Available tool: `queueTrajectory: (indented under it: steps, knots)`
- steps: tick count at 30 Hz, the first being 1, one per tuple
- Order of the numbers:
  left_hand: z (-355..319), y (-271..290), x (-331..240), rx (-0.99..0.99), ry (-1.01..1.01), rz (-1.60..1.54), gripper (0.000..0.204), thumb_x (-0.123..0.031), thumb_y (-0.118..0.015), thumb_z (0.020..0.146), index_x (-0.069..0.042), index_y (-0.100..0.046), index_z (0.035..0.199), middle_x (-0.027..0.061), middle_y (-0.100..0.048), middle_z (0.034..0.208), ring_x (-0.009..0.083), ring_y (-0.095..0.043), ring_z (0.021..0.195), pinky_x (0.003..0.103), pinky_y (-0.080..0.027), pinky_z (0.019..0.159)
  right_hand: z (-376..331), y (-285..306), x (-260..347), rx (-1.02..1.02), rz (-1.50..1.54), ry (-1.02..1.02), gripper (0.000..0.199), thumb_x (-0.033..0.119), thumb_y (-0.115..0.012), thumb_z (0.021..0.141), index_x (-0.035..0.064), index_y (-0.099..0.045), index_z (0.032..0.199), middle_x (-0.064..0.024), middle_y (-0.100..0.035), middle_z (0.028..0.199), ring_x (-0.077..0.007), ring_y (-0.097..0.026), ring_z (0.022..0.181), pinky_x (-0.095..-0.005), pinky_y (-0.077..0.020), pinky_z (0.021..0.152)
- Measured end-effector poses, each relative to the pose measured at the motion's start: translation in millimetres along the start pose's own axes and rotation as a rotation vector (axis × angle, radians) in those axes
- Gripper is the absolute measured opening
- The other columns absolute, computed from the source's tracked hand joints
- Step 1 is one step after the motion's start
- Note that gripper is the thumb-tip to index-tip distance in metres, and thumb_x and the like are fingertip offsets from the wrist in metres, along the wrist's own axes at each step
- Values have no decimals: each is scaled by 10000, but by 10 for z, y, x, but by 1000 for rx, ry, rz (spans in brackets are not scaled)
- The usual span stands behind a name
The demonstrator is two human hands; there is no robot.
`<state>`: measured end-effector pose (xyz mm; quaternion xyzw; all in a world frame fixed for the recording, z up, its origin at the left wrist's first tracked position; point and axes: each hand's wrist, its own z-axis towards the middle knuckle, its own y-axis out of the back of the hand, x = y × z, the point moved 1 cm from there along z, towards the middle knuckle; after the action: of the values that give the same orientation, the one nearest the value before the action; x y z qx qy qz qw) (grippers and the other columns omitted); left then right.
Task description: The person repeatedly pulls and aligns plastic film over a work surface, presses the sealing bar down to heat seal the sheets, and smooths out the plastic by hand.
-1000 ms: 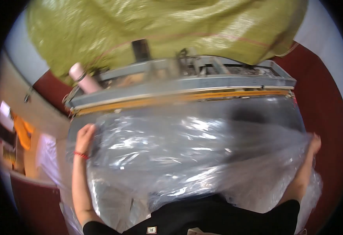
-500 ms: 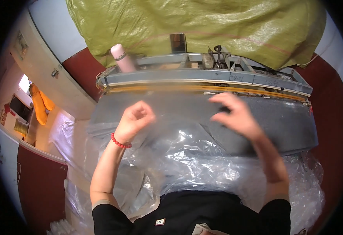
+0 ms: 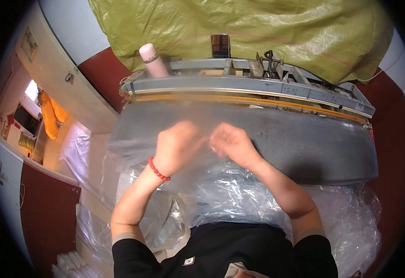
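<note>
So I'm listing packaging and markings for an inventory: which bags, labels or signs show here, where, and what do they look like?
Clear plastic bag: crinkled, on the grey table, pinched by left hand and right hand.
Olive-green woven sack: large, behind the grey sealing machine.
Small white label: rectangular, on the black shirt.
Framed picture: small, on the left wall.

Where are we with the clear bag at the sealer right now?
Done: a clear plastic bag is pulled up onto the grey work surface. In hand: the left hand and right hand meet at the middle of the bag, pinching the film together. Left: the film looks short of the yellow-edged bar of the sealing machine, and more loose plastic lies piled below.
</note>
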<state>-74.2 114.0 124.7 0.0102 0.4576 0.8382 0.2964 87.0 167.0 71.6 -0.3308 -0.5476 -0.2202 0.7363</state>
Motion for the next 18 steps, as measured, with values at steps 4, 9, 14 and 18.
queueTrajectory:
  steps: [4,9,14,18]
  knots:
    - [42,-202,-131,-49,18,101,155,-44,-661,640,-52,-512,679,63,-487,633,207,-515,533,280,-410,463,29,16,-13,8,5,-83,90,100,-550,814,37,-609,840,15,-535,663,-46,-480,587,-175,-386,520]
    - [-103,-200,16,322,232,-347,72,-60,-555,769,-1,-574,805,54,-556,645,73,-494,563,237,-409,502,19,498,-322,-174,-81,130,99,104,-519,827,54,-602,809,15,-564,834,-36,-459,550,-171,-371,476]
    - [-1089,-320,461,587,315,-626,81,-54,-518,795,2,-571,818,40,-557,667,70,-500,615,219,-423,580,-446,1506,-192,-739,-140,222,77,116,-470,858,89,-525,811,57,-442,652,-14,-383,554,-161,-318,480]
    - [-1526,-526,311,462,595,-707,82,-71,-477,846,-7,-527,851,9,-549,735,72,-516,690,215,-422,633,-925,2333,-76,-891,-228,322,86,149,-466,874,98,-525,837,84,-391,645,8,-322,544,-156,-258,462]
